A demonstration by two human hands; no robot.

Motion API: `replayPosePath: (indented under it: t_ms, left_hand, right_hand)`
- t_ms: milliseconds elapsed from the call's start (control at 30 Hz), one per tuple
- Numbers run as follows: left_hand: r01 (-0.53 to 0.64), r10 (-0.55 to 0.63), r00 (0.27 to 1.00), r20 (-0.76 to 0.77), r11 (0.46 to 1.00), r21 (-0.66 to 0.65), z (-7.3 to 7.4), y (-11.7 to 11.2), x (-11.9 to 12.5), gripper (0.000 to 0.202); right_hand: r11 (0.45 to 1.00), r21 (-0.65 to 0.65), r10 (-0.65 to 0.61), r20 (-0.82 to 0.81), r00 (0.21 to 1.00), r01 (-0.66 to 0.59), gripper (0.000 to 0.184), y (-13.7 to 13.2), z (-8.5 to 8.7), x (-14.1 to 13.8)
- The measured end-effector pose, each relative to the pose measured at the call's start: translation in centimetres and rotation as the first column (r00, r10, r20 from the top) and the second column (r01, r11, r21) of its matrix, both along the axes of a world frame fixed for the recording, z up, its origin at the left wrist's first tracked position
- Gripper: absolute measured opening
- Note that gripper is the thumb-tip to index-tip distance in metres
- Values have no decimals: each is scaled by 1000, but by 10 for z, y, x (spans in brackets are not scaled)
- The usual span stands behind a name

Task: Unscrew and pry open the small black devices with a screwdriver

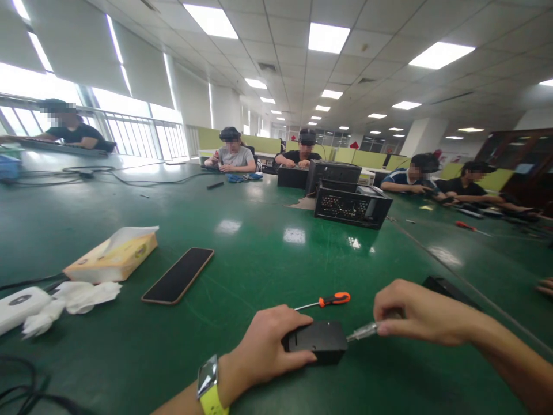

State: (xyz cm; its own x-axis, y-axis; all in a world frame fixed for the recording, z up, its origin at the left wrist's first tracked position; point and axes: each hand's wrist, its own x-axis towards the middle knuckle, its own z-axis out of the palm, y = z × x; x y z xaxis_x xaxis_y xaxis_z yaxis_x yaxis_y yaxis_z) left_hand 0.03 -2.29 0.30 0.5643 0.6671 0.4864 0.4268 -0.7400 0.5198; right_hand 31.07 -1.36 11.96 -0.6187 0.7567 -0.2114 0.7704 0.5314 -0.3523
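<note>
My left hand (265, 346) lies curled over a small black box (319, 341) on the green table (259, 248), with fingers and thumb gripping its left end. My right hand (417, 317) is closed round a screwdriver with a clear handle (366, 330), whose tip points at the box's right side. A second screwdriver with an orange handle (330, 300) lies loose on the table just beyond the box. A watch with a yellow strap (208, 380) is on my left wrist.
A black phone (178, 275), a tissue box (113, 256), crumpled tissues (82, 295) and a white device (19, 308) lie at the left. Black computer cases (352, 203) stand mid-table. Several people work along the far edge. Another black object (444, 288) lies behind my right hand.
</note>
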Motion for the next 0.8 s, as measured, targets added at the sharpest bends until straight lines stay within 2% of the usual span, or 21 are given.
replayPosePath:
  t_ms: [100, 167, 233, 333, 400, 467, 567, 633, 733, 800]
  left_hand:
    - [2, -2, 1000, 7, 1000, -2, -1, 1, 0, 46]
    - [4, -4, 1000, 4, 1000, -7, -1, 1, 0, 46]
    - [10, -10, 1000, 1, 1000, -3, -1, 1, -1, 46]
    - [18, -18, 1000, 0, 999, 27, -1, 1, 0, 46]
    - [26, -26, 1000, -2, 998, 49, -1, 1, 0, 45]
    - [31, -31, 1000, -1, 997, 64, 0, 0, 0, 44]
    - [25, -25, 1000, 0, 997, 72, 0, -1, 1, 44]
    - [22, -22, 1000, -3, 997, 76, -1, -1, 1, 45]
    - [18, -17, 1000, -12, 997, 69, -2, 0, 1, 47]
    - [7, -5, 1000, -23, 998, 58, -2, 0, 1, 49]
  right_hand:
    - [996, 30, 77, 51, 996, -79, 28, 12, 28, -14]
    - [995, 21, 94, 60, 994, -96, 29, 19, 38, -19]
    - [995, -24, 94, 59, 994, -93, 31, 25, 40, -19]
    - [994, -104, 34, 13, 999, -33, 35, 28, 34, -5]
    - [982, -183, -48, -54, 997, 37, 39, 27, 22, 10]
    - [952, -290, -144, -145, 979, 98, 41, 24, 2, 25]
    - [897, -415, -290, -301, 908, 149, 44, 16, -39, 36]
    - [867, -468, -358, -342, 869, 172, 46, 5, -66, 33]
    - [890, -388, -374, -326, 868, 237, 44, -17, -95, 16]
    - [946, -187, -308, -271, 912, 264, 36, -30, -104, 4]
